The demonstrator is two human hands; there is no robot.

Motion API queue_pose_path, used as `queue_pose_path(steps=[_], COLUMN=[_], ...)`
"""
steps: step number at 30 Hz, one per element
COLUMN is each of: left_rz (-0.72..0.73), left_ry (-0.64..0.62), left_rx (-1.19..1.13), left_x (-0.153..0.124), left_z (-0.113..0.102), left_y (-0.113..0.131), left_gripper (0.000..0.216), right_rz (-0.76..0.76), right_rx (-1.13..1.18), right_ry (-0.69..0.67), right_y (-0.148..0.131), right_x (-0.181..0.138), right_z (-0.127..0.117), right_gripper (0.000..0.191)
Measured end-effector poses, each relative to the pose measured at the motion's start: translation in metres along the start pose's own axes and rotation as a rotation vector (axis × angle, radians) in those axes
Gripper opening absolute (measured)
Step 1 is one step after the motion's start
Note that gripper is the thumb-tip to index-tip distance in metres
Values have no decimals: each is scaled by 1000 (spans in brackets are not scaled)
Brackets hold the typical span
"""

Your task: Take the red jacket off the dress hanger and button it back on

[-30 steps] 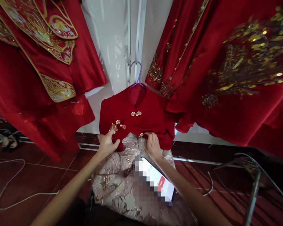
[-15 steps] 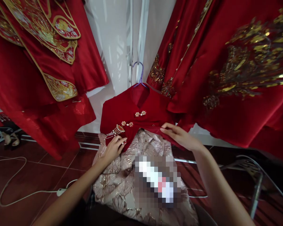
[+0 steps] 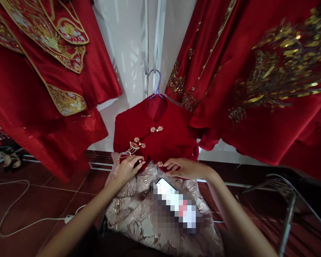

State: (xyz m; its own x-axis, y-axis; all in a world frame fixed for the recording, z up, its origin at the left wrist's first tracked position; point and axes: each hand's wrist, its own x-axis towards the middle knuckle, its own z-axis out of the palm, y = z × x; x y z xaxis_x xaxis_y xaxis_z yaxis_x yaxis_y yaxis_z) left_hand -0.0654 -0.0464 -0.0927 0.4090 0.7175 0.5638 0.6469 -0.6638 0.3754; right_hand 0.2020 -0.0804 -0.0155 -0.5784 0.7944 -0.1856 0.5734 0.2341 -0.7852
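Observation:
A short red jacket point(image 3: 173, 132) with pearl flower fasteners point(image 3: 156, 129) hangs on a purple hanger point(image 3: 158, 84). My left hand point(image 3: 128, 169) pinches the jacket's lower left edge, below a beaded tassel ornament point(image 3: 133, 145). My right hand point(image 3: 183, 167) is closed on the lower edge of the other front panel, beside a single pearl flower button point(image 3: 159, 164). A narrow gap parts the two panel edges. Under my hands lies a pale pink brocade fabric with a metallic flower pattern point(image 3: 133, 221), and a lit phone point(image 3: 164, 186), partly blurred out, rests on it.
Red garments with gold embroidery point(image 3: 69, 101) hang at the left, and a red sequinned garment point(image 3: 256, 135) hangs at the right. A white cable point(image 3: 29, 189) with a small plug runs over the tiled floor. A metal frame point(image 3: 287, 221) stands at right; shoes point(image 3: 12, 160) sit far left.
My right hand has moved left and down, bringing the right front panel towards the left one; the pearl flower button now shows. My left hand stays at the jacket's left edge.

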Motion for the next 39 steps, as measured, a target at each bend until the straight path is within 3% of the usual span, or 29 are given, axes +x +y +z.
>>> queue_pose_path(steps=[6, 10, 15, 23, 30, 39], left_rz=[-60, -103, -201, -350, -412, -412], left_ry=[42, -26, -138, -212, -228, -122], left_rx=[-4, -106, -274, -605, -766, -744], left_x=[6, 10, 15, 14, 17, 14], left_z=[-12, -17, -16, 2, -4, -3], left_y=[9, 16, 20, 3, 3, 8], left_gripper=[9, 3, 11, 19, 24, 18], right_rz=[106, 176, 169, 43, -249, -229], right_rx=[-259, -448, -581, -558, 44, 2], right_ry=[397, 589, 768, 857, 591, 763], right_y=[24, 32, 32, 22, 4, 10], right_x=[35, 53, 60, 56, 57, 74], right_z=[21, 40, 54, 54, 55, 81], right_gripper=[31, 33, 15, 7, 8, 7])
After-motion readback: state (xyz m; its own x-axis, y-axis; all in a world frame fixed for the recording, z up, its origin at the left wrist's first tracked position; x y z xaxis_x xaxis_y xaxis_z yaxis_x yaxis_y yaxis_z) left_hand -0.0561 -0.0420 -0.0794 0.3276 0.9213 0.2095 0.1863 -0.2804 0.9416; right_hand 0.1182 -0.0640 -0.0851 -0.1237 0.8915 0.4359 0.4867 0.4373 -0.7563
